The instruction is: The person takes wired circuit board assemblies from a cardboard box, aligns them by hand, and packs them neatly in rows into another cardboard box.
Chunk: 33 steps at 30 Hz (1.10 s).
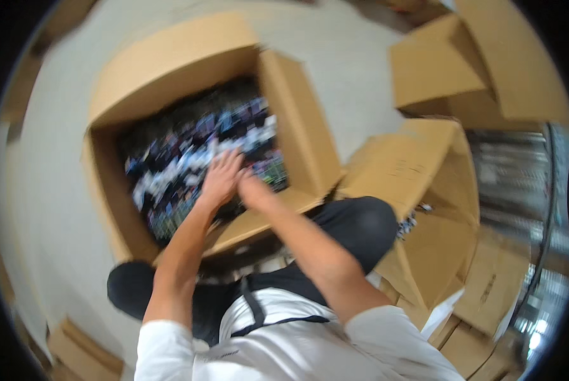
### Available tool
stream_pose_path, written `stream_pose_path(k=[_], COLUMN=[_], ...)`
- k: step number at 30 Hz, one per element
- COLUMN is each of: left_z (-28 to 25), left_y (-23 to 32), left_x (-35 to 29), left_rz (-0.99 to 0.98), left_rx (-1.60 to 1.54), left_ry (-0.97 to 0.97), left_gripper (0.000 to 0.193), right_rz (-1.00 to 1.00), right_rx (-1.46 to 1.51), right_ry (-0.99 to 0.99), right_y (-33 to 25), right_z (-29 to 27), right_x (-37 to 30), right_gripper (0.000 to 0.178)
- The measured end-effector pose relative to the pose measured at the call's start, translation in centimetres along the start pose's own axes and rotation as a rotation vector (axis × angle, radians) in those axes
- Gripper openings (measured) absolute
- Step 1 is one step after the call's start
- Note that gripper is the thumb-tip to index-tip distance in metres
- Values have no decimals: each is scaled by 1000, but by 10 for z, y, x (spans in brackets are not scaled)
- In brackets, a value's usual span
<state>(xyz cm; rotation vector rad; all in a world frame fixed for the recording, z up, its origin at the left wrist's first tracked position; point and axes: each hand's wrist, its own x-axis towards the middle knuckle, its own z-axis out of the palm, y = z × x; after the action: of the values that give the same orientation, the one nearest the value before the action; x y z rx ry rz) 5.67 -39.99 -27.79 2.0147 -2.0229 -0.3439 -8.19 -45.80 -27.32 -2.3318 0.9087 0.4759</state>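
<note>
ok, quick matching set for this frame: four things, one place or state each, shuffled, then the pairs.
Things:
1. left hand
2. right hand
3. open cardboard box
4. second cardboard box

Places or states:
A. stands on the floor ahead of the person, full of small dark and blue packets
B. fingers spread flat on the packets
C. lies to the person's right, open side toward the knee
D. low at the box's near edge, blurred, grip unclear

Pairs: 1-B, 2-D, 3-A, 4-C
</note>
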Motion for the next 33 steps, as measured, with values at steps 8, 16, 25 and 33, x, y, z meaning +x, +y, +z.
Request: stream_pose_path(k=[8, 16, 25, 33], left_z=[-63, -78, -89, -84], left_y=[80, 73, 105, 116], left_x=[-28, -106, -97, -93], left_rz=[-146, -411, -543, -553], left_rx=[-173, -654, -461, -384], left_ry=[185, 47, -58, -10], left_gripper=[36, 23, 54, 56], right_rz=[475, -38, -788, 358], right_rx=[16, 6, 278, 416], right_ry=[-62, 107, 764, 898], right_y=[-7, -106, -3, 425], right_z=[-15, -125, -359, -274], right_x=[-15, -75, -301, -417], right_gripper=[64, 28, 26, 30])
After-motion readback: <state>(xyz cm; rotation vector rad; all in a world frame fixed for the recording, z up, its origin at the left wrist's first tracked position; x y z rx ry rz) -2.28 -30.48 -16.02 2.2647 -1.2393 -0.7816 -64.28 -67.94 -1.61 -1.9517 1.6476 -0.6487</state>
